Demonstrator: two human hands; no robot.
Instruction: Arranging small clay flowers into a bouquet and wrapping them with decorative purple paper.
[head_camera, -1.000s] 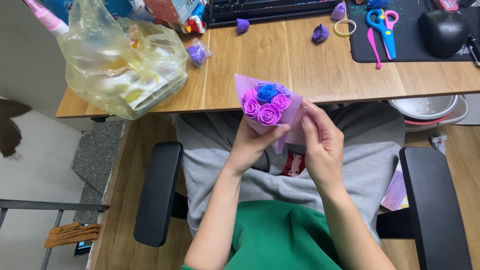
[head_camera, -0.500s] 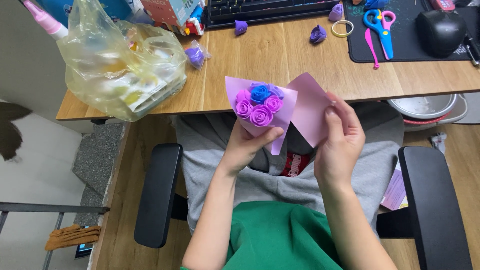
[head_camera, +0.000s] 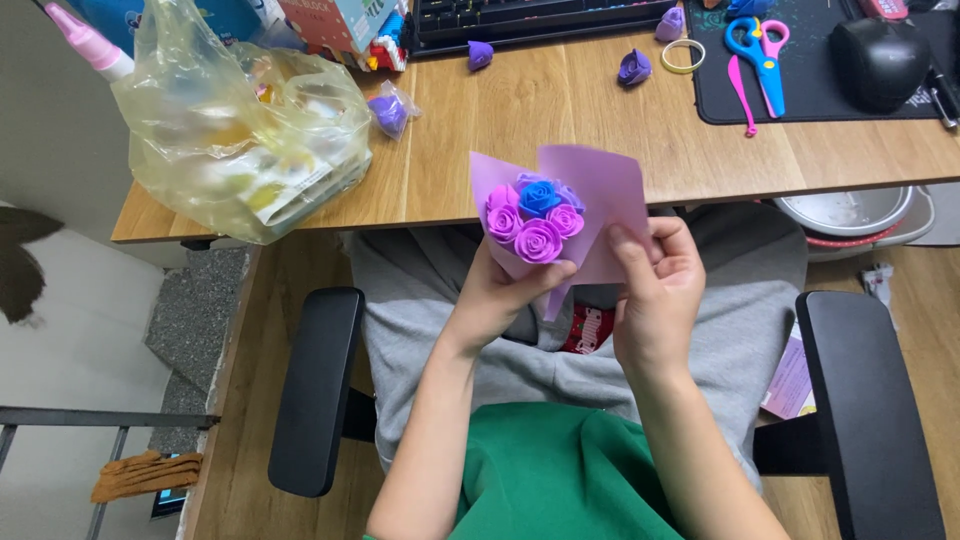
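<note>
Five foam roses (head_camera: 533, 218), one blue, wrapped in lilac paper (head_camera: 598, 200).

My left hand (head_camera: 505, 290) grips purple roses (head_camera: 535, 225) around one blue rose (head_camera: 540, 196), wrapped in lilac paper (head_camera: 600, 200). Blue-and-pink scissors (head_camera: 752, 45) lie on a black mat (head_camera: 800, 90); the desk (head_camera: 560, 120) is light wood-grain.

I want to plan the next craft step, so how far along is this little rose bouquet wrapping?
Done: five rolled roses, purple with one blue, are bunched inside the lilac paper. In hand: the left hand grips the bunch at its base, while the right hand pinches the paper's open flap. Left: the flap stands unfolded, the wrap not closed. Loose roses and scissors lie on the desk.
</note>
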